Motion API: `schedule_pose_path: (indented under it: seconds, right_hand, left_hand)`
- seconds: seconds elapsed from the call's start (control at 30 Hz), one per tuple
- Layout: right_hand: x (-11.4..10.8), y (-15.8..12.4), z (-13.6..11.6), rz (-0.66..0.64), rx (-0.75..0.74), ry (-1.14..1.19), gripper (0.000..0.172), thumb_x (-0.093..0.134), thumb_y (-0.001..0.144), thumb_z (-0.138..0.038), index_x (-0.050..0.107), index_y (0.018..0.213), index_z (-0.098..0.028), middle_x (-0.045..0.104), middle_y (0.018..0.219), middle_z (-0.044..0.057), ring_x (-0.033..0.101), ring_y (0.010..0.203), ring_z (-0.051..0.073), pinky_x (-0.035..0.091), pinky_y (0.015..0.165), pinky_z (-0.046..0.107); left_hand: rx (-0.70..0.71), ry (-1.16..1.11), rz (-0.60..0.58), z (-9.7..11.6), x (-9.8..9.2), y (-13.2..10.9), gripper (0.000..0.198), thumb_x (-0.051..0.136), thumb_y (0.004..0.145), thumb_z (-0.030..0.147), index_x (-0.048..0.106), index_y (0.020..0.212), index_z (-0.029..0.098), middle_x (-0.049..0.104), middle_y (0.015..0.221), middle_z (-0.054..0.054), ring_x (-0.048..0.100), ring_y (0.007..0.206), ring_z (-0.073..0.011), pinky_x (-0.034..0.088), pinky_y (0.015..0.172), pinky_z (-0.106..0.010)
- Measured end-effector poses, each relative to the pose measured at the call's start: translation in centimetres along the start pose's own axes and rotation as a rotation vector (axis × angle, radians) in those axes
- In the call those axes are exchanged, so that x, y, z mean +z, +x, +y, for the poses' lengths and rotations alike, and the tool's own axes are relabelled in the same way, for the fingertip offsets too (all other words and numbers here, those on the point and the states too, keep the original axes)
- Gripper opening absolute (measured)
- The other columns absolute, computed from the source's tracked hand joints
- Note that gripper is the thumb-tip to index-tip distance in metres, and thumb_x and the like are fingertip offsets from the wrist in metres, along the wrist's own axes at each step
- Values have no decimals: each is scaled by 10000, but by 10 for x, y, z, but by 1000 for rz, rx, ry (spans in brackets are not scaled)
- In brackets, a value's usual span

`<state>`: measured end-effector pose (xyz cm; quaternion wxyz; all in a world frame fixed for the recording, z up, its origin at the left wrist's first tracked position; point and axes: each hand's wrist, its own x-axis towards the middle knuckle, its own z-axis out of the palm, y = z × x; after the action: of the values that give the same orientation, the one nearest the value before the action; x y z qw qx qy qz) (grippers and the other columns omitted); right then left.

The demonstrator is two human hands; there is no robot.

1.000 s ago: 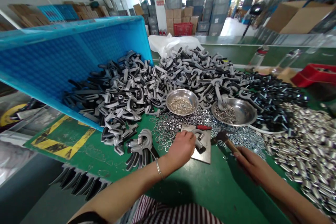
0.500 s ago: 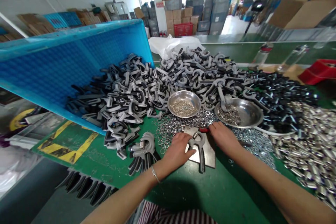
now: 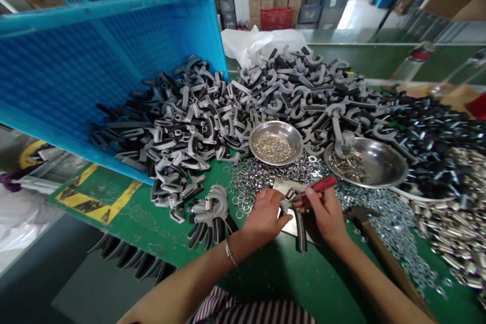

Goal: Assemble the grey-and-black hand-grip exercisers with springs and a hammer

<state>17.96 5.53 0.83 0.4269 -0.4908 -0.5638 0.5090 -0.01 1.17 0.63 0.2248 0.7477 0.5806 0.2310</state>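
Note:
On a metal plate (image 3: pixel 278 183) lies a grey clamp handle with a black grip (image 3: pixel 301 233), a small coil spring (image 3: pixel 290 193) at its top. My left hand (image 3: pixel 266 215) has its fingers closed on the clamp handle's left side, holding it against the plate. Between the fingers of my right hand (image 3: pixel 327 215) is a red-handled screwdriver (image 3: pixel 321 185), its tip pointing left at the spring; the exact contact is hidden. Left of my left hand is a row of grey handles (image 3: pixel 216 212), one with a spring showing.
A blue crate (image 3: pixel 182 20) lies tipped, spilling grey handles (image 3: pixel 197 121). Two steel bowls hold tiny gold parts (image 3: pixel 272 148) and pins (image 3: pixel 347 164). Loose rings (image 3: pixel 243 190) surround the plate. A hammer (image 3: pixel 379 243), black-headed bolts (image 3: pixel 429 126) and metal sleeves (image 3: pixel 451 228) are at right.
My right hand has picked up the red-handled screwdriver from the plate and brought it over the clamp handle. The hammer has come into fuller view. My left hand stays on the clamp handle.

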Motion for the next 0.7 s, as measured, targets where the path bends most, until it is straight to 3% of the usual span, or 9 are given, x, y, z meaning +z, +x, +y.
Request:
schedule_pose_path:
  seconds: [0.4,0.63,0.7]
  right_hand:
    - [0,-2,2,2,-17,-89,272,542,940,-514,470,975,-254,734,791,43,715,627,223,597,592,358]
    - [7,-7,-2,3,-224,-591,219,506,937,-444,515,937,-226,690,756,73,688,695,254,537,648,359]
    - [11,0,-10,-10,-252,-558,249,511,932,-453,551,903,-209,674,701,33,653,628,201,527,589,305]
  left_hand:
    - [-12,-20,13,1,0,-1,375,701,844,330,546,1152,184,573,1175,-94,490,1129,-274,389,1032,-438]
    - [-15,-6,6,3,1,-2,375,677,866,322,540,1180,169,568,1180,-98,479,1135,-271,384,1042,-427]
    - [-28,0,-1,5,1,-2,373,667,872,322,539,1187,169,567,1189,-100,477,1142,-274,385,1038,-429]
